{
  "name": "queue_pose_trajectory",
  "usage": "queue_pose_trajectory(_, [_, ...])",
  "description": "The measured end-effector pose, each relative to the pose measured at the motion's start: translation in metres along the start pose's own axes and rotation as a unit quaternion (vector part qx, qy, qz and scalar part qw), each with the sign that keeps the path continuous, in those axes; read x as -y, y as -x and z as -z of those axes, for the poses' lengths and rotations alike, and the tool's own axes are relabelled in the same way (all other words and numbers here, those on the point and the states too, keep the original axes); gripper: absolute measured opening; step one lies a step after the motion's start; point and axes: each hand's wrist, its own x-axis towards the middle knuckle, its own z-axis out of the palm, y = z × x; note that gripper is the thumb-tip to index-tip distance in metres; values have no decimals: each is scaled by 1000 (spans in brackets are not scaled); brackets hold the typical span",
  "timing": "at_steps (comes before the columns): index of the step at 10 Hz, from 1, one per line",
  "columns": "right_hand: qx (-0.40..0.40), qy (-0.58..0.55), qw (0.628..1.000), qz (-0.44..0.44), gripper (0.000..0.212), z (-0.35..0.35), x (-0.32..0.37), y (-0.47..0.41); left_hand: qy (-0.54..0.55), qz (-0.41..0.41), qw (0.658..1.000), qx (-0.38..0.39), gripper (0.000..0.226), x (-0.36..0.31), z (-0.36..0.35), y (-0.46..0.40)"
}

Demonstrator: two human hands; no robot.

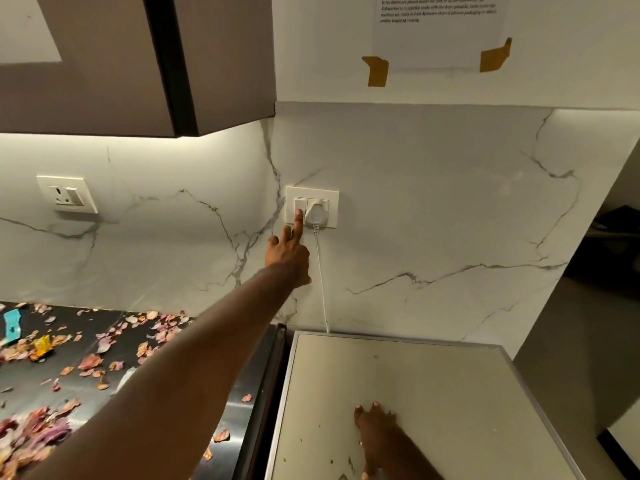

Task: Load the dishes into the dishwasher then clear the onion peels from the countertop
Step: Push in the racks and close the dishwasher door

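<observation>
Pink, purple and tan onion peels [93,362] lie scattered, thin and curled, over the dark table [83,386] at the left, thickest at its near left corner, with a few stray bits by the table's right edge. Among them lie a blue wrapper [12,325] and a yellow wrapper [43,344]. On the marble wall above is an unused socket [67,195]. The left arm reaches across the table, above the peels, and the left hand [289,252] is well apart from them at the wall: its forefinger is straight and presses a switch [299,206], the other fingers loosely bent, holding nothing. Just beside the switch a white plug [318,211] sits in its socket, its cord [322,282] running down behind the dishwasher [433,375]. The right hand [375,431] rests flat on the dishwasher's pale top, fingers spread, holding nothing, away from the peels. A taped paper note [440,29] hangs above.
</observation>
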Motion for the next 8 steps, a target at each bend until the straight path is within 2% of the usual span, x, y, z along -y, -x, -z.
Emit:
queue_pose_trajectory(1, [-12, 52, 997, -51, 133, 121, 35, 24, -5, 2, 1000, 18, 33, -5, 5, 1])
queue_pose_trajectory(2, [-71, 120, 990, -38, 131, 155, 53, 37, 0, -13, 999, 38, 42, -14, 5, 11])
queue_pose_trajectory(4, [-60, 112, 991, -33, 129, 155, 51, 47, 77, -69, 975, 195, 63, -61, -45, 81])
queue_pose_trajectory(5, [-57, 108, 992, -20, 128, 155, 49, 52, 133, -128, 939, 290, 69, -88, -76, 143])
queue_pose_trajectory(6, [-48, 102, 993, -27, 128, 160, 53, 58, 179, -164, 890, 386, 85, -104, -105, 204])
queue_pose_trajectory(7, [-63, 91, 993, -36, 124, 162, 55, 61, 180, -193, 863, 431, 101, -108, -116, 257])
queue_pose_trajectory(8, [-83, 84, 993, -25, 120, 157, 51, 63, 189, -218, 857, 428, 113, -109, -110, 308])
